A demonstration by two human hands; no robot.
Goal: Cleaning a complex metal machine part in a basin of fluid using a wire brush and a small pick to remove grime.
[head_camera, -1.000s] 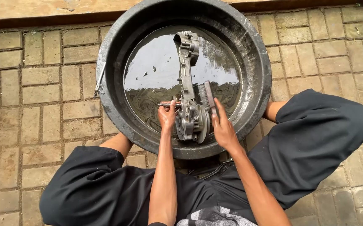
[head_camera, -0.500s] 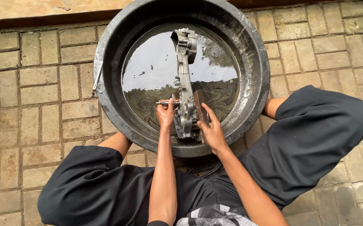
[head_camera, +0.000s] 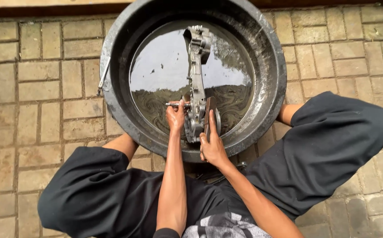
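1. A black basin (head_camera: 270,57) holds dark liquid; a long grey metal casting (head_camera: 196,75) stands on edge in it, running from the far rim to the near rim.
2. Left hand (head_camera: 176,118), fingers clamped on a small rod (head_camera: 176,105) just left of the casting.
3. Right hand (head_camera: 212,147), fingers flat against a dark block (head_camera: 209,113) (touching the casting's right side).
4. Open liquid lies either side of the casting.
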